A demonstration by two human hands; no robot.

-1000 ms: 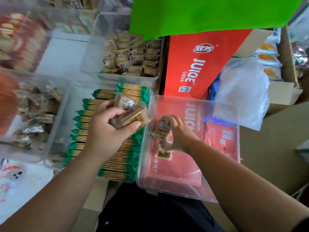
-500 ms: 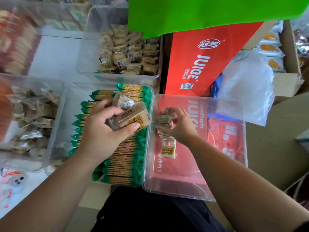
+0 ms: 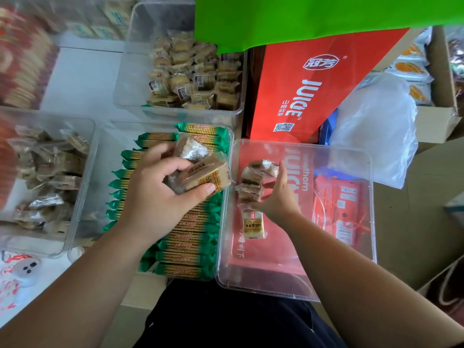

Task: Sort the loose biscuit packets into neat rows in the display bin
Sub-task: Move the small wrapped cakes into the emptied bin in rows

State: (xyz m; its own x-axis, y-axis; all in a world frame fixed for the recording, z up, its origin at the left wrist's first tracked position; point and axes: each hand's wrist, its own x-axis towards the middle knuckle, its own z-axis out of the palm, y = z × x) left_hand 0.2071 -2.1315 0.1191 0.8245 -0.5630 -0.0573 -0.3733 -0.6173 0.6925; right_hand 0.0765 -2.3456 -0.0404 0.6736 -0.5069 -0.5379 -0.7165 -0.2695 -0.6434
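My left hand [image 3: 160, 194] grips a bunch of tan biscuit packets [image 3: 200, 169] above the bin of green-wrapped biscuits [image 3: 185, 237]. A clear display bin [image 3: 351, 247] stands to the right, resting on red juice cartons. Along its left wall a short row of tan packets [image 3: 253, 182] stands on edge, and my right hand [image 3: 278, 199] presses against that row with fingers spread along it. One more tan packet with a yellow label [image 3: 253, 223] lies flat just below the row, under my right wrist.
A clear bin of loose tan packets [image 3: 193, 74] stands at the back, another clear bin of brown packets [image 3: 47, 177] at the left. A red juice carton [image 3: 308, 91], a white plastic bag [image 3: 376, 126] and a cardboard box [image 3: 442, 119] crowd the right. A green sheet [image 3: 301, 18] hangs above.
My right hand has set its packets on edge at the bin's left wall and now steadies the row. The left hand keeps its bunch in about the same place.
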